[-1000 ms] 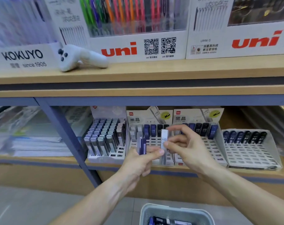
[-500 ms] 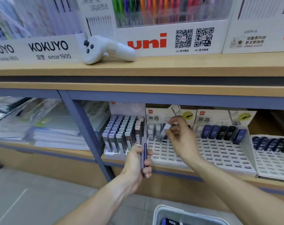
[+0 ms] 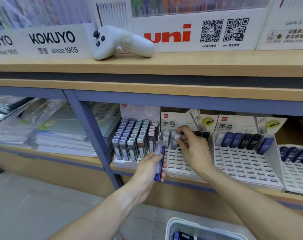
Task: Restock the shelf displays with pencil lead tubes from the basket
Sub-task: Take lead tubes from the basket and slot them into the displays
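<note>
A long wood-faced shelf [image 3: 164, 64] on blue-grey steel framing stands over a pale tiled floor [image 3: 34, 205]. On its lower level sits a white slotted plastic display tray [image 3: 175, 163], just beside a fuller one. The left hand [image 3: 151, 168] grips slim blue and clear pencil lead tubes [image 3: 159, 162] upright. The right hand [image 3: 193, 148] pinches a translucent grey tube [image 3: 176, 138] at the tray's back row. A white plastic basket [image 3: 199, 227] sits below.

Light was even and bright, falling from above the upper shelf [image 3: 164, 64], which cast soft shade over the recess beneath it. Wide-angle bending curved that shelf's ends. Packaging above it looked smeared; the far ends went soft.
</note>
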Tool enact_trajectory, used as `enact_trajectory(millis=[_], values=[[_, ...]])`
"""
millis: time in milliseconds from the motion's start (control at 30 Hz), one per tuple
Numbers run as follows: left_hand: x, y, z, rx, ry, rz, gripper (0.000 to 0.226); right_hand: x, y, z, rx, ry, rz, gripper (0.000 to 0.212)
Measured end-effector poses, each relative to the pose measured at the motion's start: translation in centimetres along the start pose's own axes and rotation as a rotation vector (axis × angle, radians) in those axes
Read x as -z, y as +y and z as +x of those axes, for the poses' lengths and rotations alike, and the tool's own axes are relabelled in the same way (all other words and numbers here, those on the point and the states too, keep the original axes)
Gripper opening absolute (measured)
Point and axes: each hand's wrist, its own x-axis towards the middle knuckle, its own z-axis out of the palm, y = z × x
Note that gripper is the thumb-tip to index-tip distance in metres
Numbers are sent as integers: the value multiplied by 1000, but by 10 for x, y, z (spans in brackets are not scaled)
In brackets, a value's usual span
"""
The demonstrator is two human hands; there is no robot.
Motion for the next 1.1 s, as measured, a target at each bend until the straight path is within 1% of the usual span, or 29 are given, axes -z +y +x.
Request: enact_trajectory(millis=[133, 233, 300, 367, 433, 500, 533, 667, 767, 867, 967, 1033, 1100], values=[[-3, 3, -3, 2, -11, -48, 22, 0, 1, 2, 80, -22, -120, 31], [-5, 3, -5, 14, -41, -80, 18, 1, 0, 0, 42, -52, -139, 36], [-3, 2, -4, 24, -68, -92, 18, 4, -6, 0, -7, 1, -42, 29], [-2, 2, -2, 24, -97, -73, 23, 8, -18, 2, -123, 3, 156, 16], [-1, 1, -1, 12, -117, -27, 27, 12, -26, 3, -277, -131, 387, 11], [-1, 1, -1, 0, -136, 21, 25, 17, -29, 1, -355, -287, 464, 17], [-1, 1, -1, -2, -144, 37, 23, 19, -29, -1, -375, -323, 483, 19], [-4, 2, -3, 32, -133, 7, 18, 32, -30, -4, -467, -277, 644, 19], [-4, 5, -4, 83, -134, -80, 23, 40, -29, -4, -515, -246, 729, 17], [-3, 6, -6, 108, -112, -132, 29, 46, -28, -5, -534, -236, 742, 18], [-2, 5, -5, 115, -81, -145, 25, 50, -26, -7, -527, -241, 738, 22], [-2, 4, -4, 93, -50, -105, 27, 51, -24, -8, -528, -241, 734, 20], [-2, 3, -3, 41, -11, -86, 26, 54, -24, -8, -568, -236, 746, 19]])
